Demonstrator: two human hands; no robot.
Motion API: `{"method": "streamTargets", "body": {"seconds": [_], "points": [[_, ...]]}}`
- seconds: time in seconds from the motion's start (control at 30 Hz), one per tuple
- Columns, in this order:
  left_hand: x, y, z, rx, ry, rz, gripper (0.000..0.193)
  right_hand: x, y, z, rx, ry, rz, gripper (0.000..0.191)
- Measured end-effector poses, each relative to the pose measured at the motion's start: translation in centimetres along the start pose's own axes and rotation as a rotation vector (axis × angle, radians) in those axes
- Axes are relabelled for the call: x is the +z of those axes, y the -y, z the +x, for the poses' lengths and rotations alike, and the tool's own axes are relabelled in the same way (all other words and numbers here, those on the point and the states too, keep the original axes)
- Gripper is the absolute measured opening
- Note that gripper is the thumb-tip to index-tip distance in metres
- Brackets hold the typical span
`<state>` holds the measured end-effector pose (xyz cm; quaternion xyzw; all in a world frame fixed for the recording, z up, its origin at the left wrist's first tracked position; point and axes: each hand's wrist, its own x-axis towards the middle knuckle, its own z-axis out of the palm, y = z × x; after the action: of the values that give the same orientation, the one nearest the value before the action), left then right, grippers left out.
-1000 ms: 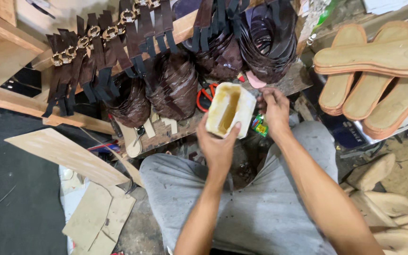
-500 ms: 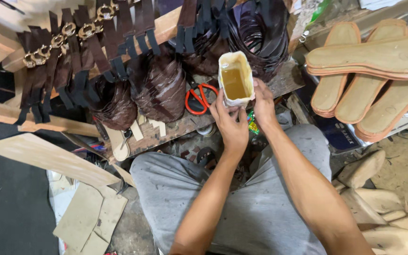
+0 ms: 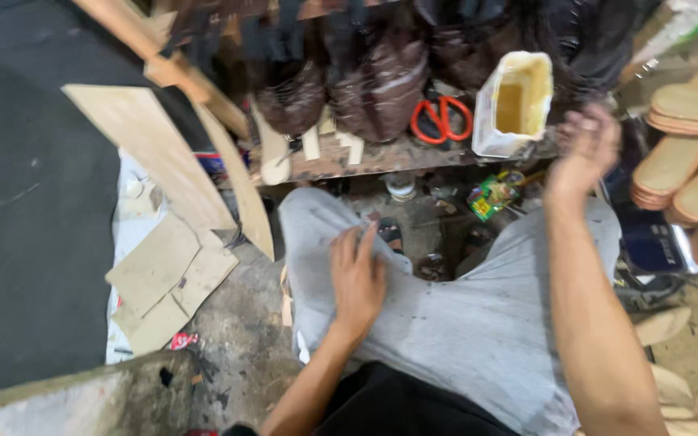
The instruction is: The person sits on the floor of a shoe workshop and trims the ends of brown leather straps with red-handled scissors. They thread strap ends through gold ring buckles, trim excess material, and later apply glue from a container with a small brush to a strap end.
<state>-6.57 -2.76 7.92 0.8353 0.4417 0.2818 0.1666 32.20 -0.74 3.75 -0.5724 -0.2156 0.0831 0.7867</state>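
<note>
Glue is the likely trouble: the cut-open plastic container [image 3: 513,103] holding yellowish liquid stands tilted at the front edge of the worktop [image 3: 365,161], its open side facing up and out. My judgement is that a knock from the wrist or a careless sweep of the arm could tip it over the edge onto the grey trousers [image 3: 478,323] or the littered floor below. The right hand [image 3: 583,149] hovers blurred just beside it, at about four o'clock from the container, fingers [image 3: 587,121] loosely curled and pinching nothing; I cannot tell whether they touch its wall. The left hand [image 3: 357,278] lies flat on the left thigh, fingers spread, well apart from the container at about seven o'clock. Orange-handled scissors [image 3: 442,119] lie at its nine o'clock.
</note>
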Motion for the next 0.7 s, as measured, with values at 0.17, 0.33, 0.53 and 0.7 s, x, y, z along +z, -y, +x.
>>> {"method": "streamTargets", "body": {"seconds": [0.17,0.33,0.53,0.7], "points": [[-4.7,4.2,-7.7,-0.224,-0.097,0.088,0.066,-5.7,3.2,-5.5,-0.279,0.268,-0.608,0.022],[-4.0,4.6,-8.0,-0.309,-0.161,-0.076,0.073,-6.5,5.3,-11.4,-0.372,0.482,-1.016,0.044],[-2.7,5.9,-9.1,-0.235,-0.28,-0.226,0.065,-5.6,8.3,-14.1,-0.34,0.583,-1.078,0.068],[0.0,12.5,-7.9,-0.437,-0.359,-0.547,0.047,-8.3,11.7,-18.2,-0.366,0.616,-1.043,0.072]]}}
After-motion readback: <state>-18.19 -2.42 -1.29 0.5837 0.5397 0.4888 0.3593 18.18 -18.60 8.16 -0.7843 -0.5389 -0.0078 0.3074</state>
